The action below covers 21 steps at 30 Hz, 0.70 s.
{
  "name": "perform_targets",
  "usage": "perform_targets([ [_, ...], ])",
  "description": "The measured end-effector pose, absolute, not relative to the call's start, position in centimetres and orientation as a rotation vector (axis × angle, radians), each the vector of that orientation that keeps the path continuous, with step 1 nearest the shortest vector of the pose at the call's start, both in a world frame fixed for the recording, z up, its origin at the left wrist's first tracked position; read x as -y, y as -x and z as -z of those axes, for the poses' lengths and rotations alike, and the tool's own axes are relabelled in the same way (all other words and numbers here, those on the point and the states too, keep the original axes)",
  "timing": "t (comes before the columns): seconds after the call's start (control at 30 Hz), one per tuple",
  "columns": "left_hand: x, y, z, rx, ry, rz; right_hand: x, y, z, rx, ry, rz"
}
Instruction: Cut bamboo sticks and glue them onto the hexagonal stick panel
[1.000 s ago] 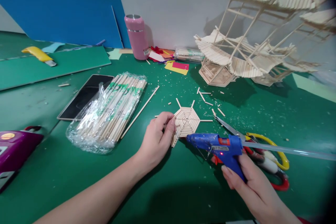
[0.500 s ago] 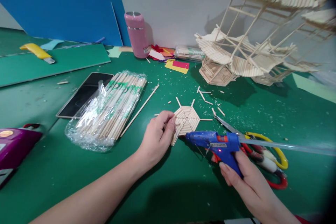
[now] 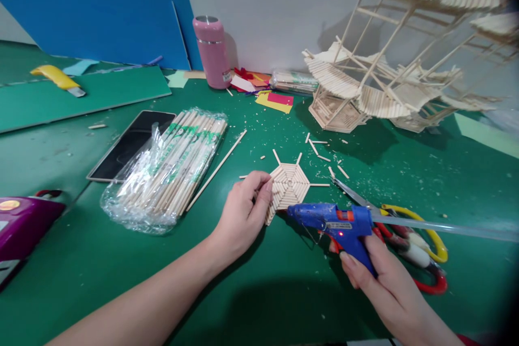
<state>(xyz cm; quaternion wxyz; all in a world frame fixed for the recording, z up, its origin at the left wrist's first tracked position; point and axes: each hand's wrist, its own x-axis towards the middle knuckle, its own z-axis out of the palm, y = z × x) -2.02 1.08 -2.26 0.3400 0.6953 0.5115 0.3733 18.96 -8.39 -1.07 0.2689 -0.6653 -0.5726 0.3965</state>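
Note:
My left hand [image 3: 247,208] is closed in a pinch at the left edge of a flat web-shaped panel of wooden sticks [image 3: 292,181]. Its rings of short sticks surround a small centre, and several spokes stick out past the rim. I cannot make out whether a separate short stick is also between the fingertips. A blue hot glue gun [image 3: 330,217] is gripped in my right hand [image 3: 383,281], its red light on and a clear glue stick [image 3: 438,226] running out of its back. The nozzle is at the panel's lower edge; exact contact is unclear.
Scissors [image 3: 433,246] with wrapped handles lie right of the glue gun. Left are a bag of wooden sticks [image 3: 174,167], a phone [image 3: 127,143], a loose stick [image 3: 217,170] and a yellow cutter [image 3: 57,77]. Behind stand a pink flask [image 3: 211,54] and a stick-built pavilion model [image 3: 377,92].
Both hands, the glue gun and the panel keep nearly the same places. The whole scene has shifted very slightly in the view.

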Motion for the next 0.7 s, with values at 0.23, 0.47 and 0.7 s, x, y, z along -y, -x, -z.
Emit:
perform_targets([
  [0.23, -1.03, 2.02, 2.23, -1.340, -1.792, -0.970, 8.48, -19.09, 1.22, 1.553, 1.828, -1.072],
  [0.47, -1.07, 2.02, 2.24, -1.327, -1.776, -0.975, 8.57, -19.08, 1.14, 1.529, 1.802, -1.083],
  [0.7, -1.08, 2.05, 2.34, -1.332, -1.778, -0.978, 9.15, -19.38, 1.29, 1.628, 1.873, -0.892],
])
